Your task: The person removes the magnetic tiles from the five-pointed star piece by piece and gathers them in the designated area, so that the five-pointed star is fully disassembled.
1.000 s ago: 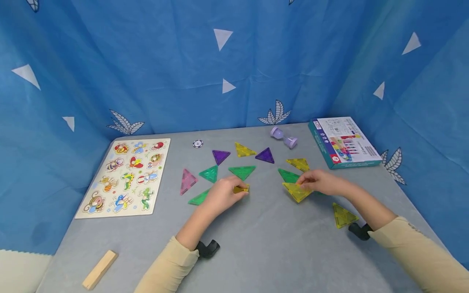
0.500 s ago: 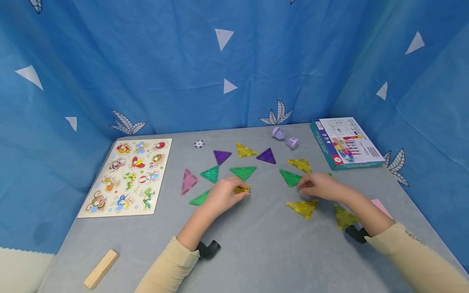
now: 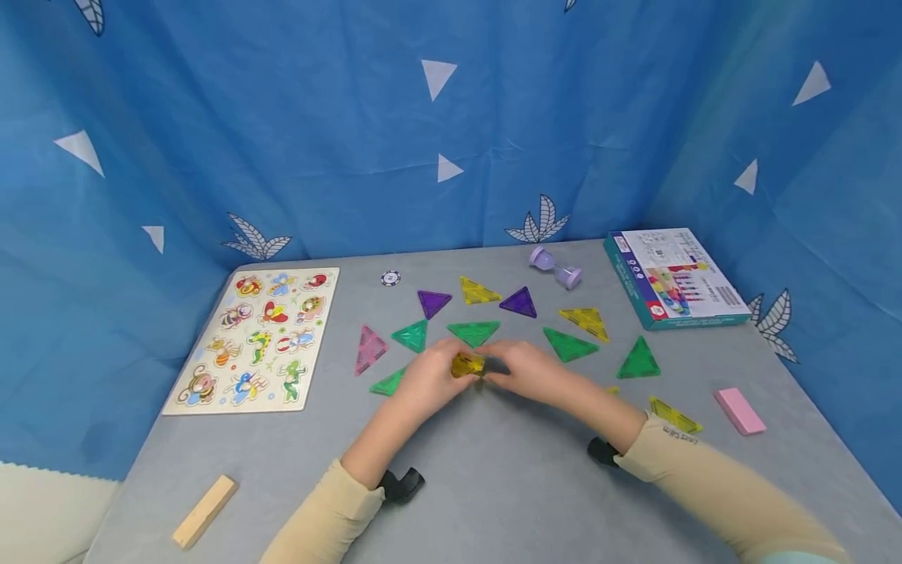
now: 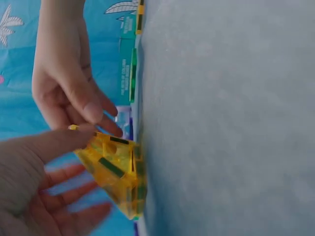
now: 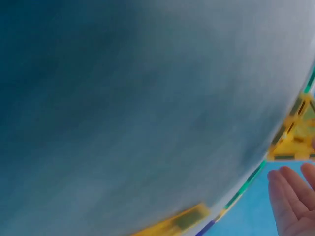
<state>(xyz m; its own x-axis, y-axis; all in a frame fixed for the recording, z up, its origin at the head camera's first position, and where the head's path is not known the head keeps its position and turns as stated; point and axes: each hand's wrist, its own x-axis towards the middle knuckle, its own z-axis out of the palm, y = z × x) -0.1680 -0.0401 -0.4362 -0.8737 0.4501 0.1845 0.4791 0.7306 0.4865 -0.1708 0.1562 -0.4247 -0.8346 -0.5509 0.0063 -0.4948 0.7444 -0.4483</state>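
Note:
My left hand point(image 3: 427, 381) holds a small standing structure of joined yellow magnetic tiles point(image 4: 110, 164), its thumb lying along the upper edge in the left wrist view. My right hand point(image 3: 530, 373) is close beside these tiles, fingers loosely bent, nothing seen between them. Whether its fingertips touch the tiles, I cannot tell. Behind the hands lie flat triangular tiles: a green one point(image 3: 474, 333), a purple one point(image 3: 519, 302) and a yellow one point(image 3: 479, 291). My right forearm partly covers another yellow triangle point(image 3: 613, 390).
To the right lie a green triangle point(image 3: 639, 359), a yellow triangle point(image 3: 674, 414), a pink block point(image 3: 739, 411) and a box point(image 3: 676, 276). An hourglass point(image 3: 555, 267) lies at the back. On the left are an insect puzzle board point(image 3: 257, 338) and a wooden block point(image 3: 205, 512).
My right hand has let go of a yellow triangle, leaving it on the table, and moved left to the tiles in my left hand. My left hand has stayed in place.

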